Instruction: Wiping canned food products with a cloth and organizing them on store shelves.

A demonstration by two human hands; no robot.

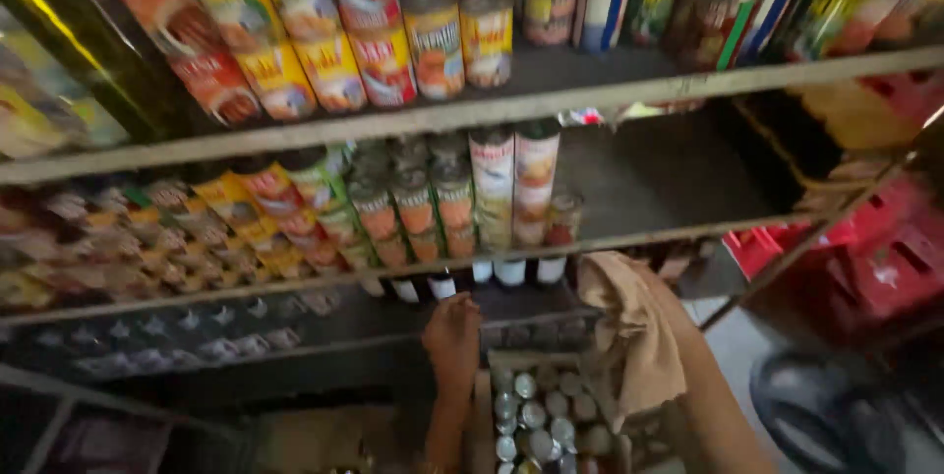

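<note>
My left hand point(452, 333) reaches to the lowest shelf, just below a row of white-based cans point(442, 286). Its fingers curl away from me, so whether it holds anything is hidden. My right forearm point(710, 395) stretches toward the same shelf with a tan cloth point(629, 336) draped over it. The right hand point(677, 266) is mostly hidden behind the cloth and the shelf rail. Between my arms sits an open cardboard box point(482, 405) packed with several cans point(536, 413), seen from their silver tops.
Metal shelves point(610, 92) carry rows of labelled cans: red and yellow ones point(334, 51) on top, green and orange ones point(413, 208) in the middle, small packets point(118, 238) at left. Red plastic crates point(885, 258) stand at right.
</note>
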